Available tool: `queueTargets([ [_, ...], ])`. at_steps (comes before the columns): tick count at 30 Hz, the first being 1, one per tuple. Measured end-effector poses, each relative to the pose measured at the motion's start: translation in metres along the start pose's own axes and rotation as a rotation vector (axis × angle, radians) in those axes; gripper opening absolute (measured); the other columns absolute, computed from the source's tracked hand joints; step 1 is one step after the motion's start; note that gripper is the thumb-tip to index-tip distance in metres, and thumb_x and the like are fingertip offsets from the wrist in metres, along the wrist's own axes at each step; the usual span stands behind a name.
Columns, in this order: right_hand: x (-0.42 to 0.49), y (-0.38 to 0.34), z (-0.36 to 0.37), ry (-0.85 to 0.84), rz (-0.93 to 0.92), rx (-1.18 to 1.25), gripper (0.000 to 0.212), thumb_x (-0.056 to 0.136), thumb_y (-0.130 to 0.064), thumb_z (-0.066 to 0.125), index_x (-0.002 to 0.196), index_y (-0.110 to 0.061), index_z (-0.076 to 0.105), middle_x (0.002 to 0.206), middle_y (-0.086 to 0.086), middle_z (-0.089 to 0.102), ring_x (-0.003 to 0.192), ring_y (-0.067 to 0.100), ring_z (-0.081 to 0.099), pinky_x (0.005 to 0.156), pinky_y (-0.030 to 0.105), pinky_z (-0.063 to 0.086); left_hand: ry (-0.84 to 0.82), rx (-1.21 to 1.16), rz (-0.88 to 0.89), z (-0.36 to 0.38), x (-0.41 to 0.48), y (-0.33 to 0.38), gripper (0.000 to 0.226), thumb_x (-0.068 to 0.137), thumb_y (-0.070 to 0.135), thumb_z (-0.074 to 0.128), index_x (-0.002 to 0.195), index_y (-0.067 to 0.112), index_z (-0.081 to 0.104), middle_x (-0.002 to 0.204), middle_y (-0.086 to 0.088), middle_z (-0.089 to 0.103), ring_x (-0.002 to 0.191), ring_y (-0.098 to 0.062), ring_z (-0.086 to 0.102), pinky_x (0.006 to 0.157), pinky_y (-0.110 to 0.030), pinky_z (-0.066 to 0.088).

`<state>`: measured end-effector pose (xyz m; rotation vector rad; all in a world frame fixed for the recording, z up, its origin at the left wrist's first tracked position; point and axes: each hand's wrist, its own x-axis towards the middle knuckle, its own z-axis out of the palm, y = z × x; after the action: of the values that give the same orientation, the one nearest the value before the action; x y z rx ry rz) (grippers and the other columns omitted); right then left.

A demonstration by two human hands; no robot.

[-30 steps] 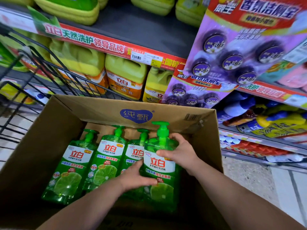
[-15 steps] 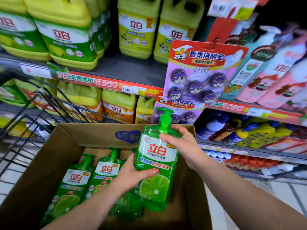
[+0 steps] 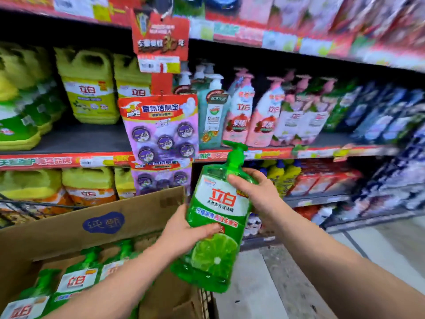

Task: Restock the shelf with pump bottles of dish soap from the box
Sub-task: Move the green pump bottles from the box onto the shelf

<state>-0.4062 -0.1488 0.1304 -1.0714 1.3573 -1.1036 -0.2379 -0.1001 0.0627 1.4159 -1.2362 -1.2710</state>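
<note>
1. The green pump bottle (image 3: pixel 216 217) is out of the box (image 3: pixel 80 229). It hangs in the air just past the box's right side, higher than the box's top edge.
2. Both hands hold it. The left hand (image 3: pixel 184 229) holds the low part, on the side next to the box. Its fingers (image 3: pixel 207 227) are curled round the bottle, with the thumb across the front label.
3. The right hand (image 3: pixel 255 192) holds the top part, just under the pump, on the side away from the box. Its fingers are clamped on the bottle too.
4. The bottle stands almost straight up. The pump points up and leans a little away from the box. The bottom points down at the floor.
5. The shelf (image 3: pixel 299 153) is behind the box and off to its right, higher than the box. Pink pump bottles (image 3: pixel 239 111) stand on it. So the green bottle likely has to go up and forward, away from the box.
6. The right hand is farther from the box and nearer the shelf, so it would probably lead. The left hand carries the weight from below.
7. That part is blurry, so I cannot tell where the free spot is.
8. A purple hanging card (image 3: pixel 161 127) hangs above the box's far right corner, near the pump. The pump could bump it.
9. More green bottles (image 3: pixel 76 279) lie in the box, so the job is not done.
</note>
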Motion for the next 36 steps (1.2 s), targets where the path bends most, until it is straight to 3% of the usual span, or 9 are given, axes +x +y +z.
queueTargets([
  [3,-0.017,-0.013,-0.065,0.066,-0.054,-0.039,0.051,0.069,-0.029,0.081,0.111,-0.02,0.055,0.098,0.004,0.07,0.081,0.016,0.069,0.07,0.029,0.057,-0.047,-0.025,0.006,0.061,-0.01,0.021,0.065,0.035,0.043,0.083,0.09,0.022,0.056,0.089,0.004,0.072,0.08,-0.011,0.068,0.077,-0.031,0.054],
  [9,-0.059,-0.025,-0.207,0.204,-0.071,-0.035,0.058,0.07,-0.03,0.08,0.12,-0.014,0.055,0.1,0.005,0.07,0.074,0.012,0.069,0.058,0.021,0.055,-0.243,-0.126,0.05,0.198,-0.029,0.05,0.055,0.039,0.029,0.085,0.088,0.018,0.062,0.075,0.006,0.076,0.069,-0.01,0.071,0.06,-0.026,0.057],
  [14,-0.091,-0.019,-0.302,0.315,-0.035,-0.027,0.061,0.071,-0.031,0.08,0.122,-0.014,0.052,0.109,0.011,0.069,0.09,0.023,0.07,0.078,0.036,0.057,-0.347,-0.131,0.042,0.293,-0.049,0.063,0.073,0.039,0.029,0.094,0.102,0.009,0.062,0.088,-0.007,0.075,0.074,-0.02,0.07,0.071,-0.033,0.057],
  [20,-0.111,-0.011,-0.374,0.396,-0.005,0.022,0.054,0.073,-0.03,0.079,0.116,-0.017,0.051,0.108,0.011,0.068,0.081,0.019,0.069,0.063,0.029,0.055,-0.493,-0.075,0.02,0.362,-0.059,0.07,0.091,0.039,0.036,0.092,0.117,0.009,0.055,0.096,-0.005,0.074,0.079,-0.015,0.072,0.062,-0.023,0.055],
  [23,-0.109,-0.004,-0.397,0.418,0.004,0.048,0.045,0.073,-0.03,0.079,0.108,-0.02,0.053,0.102,0.01,0.07,0.075,0.017,0.069,0.054,0.024,0.052,-0.504,-0.015,0.01,0.383,-0.052,0.074,0.095,0.036,0.044,0.092,0.117,0.012,0.055,0.098,-0.004,0.074,0.081,-0.017,0.072,0.072,-0.031,0.058],
  [25,-0.103,-0.001,-0.412,0.446,0.007,0.069,0.041,0.072,-0.03,0.079,0.103,-0.023,0.053,0.099,0.007,0.07,0.07,0.013,0.068,0.049,0.021,0.05,-0.503,0.013,0.009,0.397,-0.043,0.076,0.091,0.032,0.046,0.091,0.112,0.018,0.056,0.094,-0.001,0.075,0.08,-0.017,0.072,0.078,-0.036,0.058],
  [29,-0.084,-0.001,-0.443,0.498,0.014,0.066,0.051,0.071,-0.029,0.08,0.113,-0.018,0.052,0.102,0.009,0.069,0.071,0.015,0.069,0.053,0.024,0.052,-0.549,0.01,0.011,0.433,-0.017,0.081,0.068,0.041,0.036,0.093,0.097,0.021,0.059,0.076,0.009,0.075,0.07,-0.009,0.072,0.057,-0.019,0.054],
  [34,-0.04,-0.014,-0.492,0.557,0.012,0.04,0.05,0.072,-0.028,0.08,0.11,-0.019,0.049,0.094,0.007,0.07,0.058,0.012,0.07,0.048,0.024,0.053,-0.611,0.027,0.033,0.485,0.029,0.097,0.066,0.037,0.05,0.082,0.095,0.028,0.058,0.098,0.005,0.072,0.091,-0.014,0.069,0.087,-0.034,0.054],
  [36,-0.016,-0.021,-0.51,0.568,0.015,0.035,0.053,0.072,-0.029,0.08,0.113,-0.018,0.048,0.094,0.009,0.071,0.06,0.014,0.071,0.049,0.025,0.054,-0.645,0.022,0.043,0.505,0.057,0.105,0.053,0.051,0.042,0.085,0.093,0.029,0.056,0.091,0.011,0.071,0.079,-0.004,0.069,0.069,-0.019,0.054],
])
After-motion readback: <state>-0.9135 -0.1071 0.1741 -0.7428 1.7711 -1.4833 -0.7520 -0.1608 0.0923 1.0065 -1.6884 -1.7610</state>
